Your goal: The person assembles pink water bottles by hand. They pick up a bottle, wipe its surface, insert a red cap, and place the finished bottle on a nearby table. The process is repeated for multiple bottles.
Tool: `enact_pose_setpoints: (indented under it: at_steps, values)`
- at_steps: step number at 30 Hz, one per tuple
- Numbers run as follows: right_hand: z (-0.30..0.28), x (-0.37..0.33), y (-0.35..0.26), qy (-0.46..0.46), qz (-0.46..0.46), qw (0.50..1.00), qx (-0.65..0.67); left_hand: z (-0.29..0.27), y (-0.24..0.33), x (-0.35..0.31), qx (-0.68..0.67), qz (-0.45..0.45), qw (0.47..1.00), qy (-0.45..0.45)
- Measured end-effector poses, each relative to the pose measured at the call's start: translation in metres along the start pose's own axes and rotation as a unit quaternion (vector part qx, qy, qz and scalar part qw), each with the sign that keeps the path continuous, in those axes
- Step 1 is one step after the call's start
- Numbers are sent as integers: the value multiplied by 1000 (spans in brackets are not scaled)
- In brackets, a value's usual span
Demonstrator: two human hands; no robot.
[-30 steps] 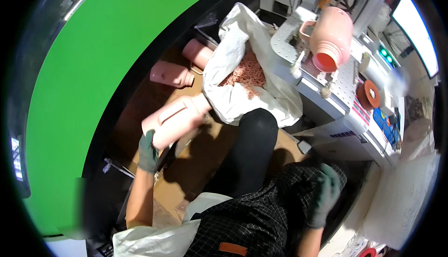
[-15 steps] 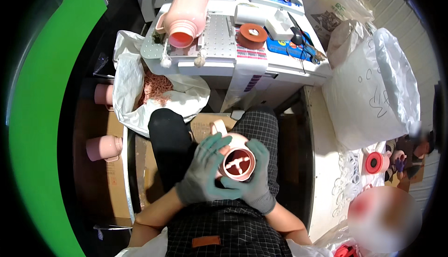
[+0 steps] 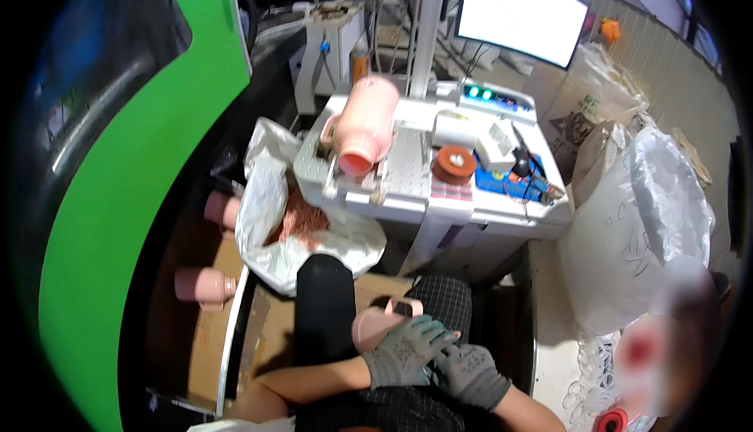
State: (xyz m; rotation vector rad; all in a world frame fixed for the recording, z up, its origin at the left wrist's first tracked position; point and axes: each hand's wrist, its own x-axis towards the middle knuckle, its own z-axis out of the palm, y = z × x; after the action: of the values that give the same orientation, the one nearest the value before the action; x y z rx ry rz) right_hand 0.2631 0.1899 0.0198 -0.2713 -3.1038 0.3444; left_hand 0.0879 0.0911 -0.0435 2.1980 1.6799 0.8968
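Observation:
A pink jug point(image 3: 372, 328) with a loop handle lies on its side in my lap, its base toward the left. My left hand point(image 3: 409, 347), in a grey-green glove, is closed over its neck end. Close against it, my right hand point(image 3: 469, 372) in a matching glove has its fingers curled at the jug's mouth end. Both hands cover the mouth, so whatever is inside is hidden. The right fingertips are partly out of sight.
Ahead, a white machine table point(image 3: 502, 208) carries another pink jug point(image 3: 369, 122), a brown tape roll point(image 3: 454, 165) and a white box. A white sack point(image 3: 263, 197) with pink shavings stands before it. Two pink jugs lie in a carton at left; a large white sack point(image 3: 608, 252) stands right.
The view has tilted up, bringing a monitor in. The jug has turned so its mouth, earlier open toward me with pale pink pieces inside, is hidden. Both hands have closed together over that end.

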Motion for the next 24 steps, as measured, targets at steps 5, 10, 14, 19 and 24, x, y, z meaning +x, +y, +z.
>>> enact_pose_setpoints:
  at_steps: [5,10,14,19,24]
  values:
    - [19,-1,-4,115,-10,985,126,-29,-3,-7,-92,-4,991,98]
    - [24,8,-17,585,236,705,323,-72,-38,-67,-257,-159,934,190]
    - [22,109,-18,431,28,843,321,-76,-3,-73,-107,-52,977,179]
    - [37,207,-9,399,-18,882,250,-82,8,-64,-82,-36,989,118]
    - [76,124,36,418,83,830,359,-71,-21,-56,-188,-79,965,167]
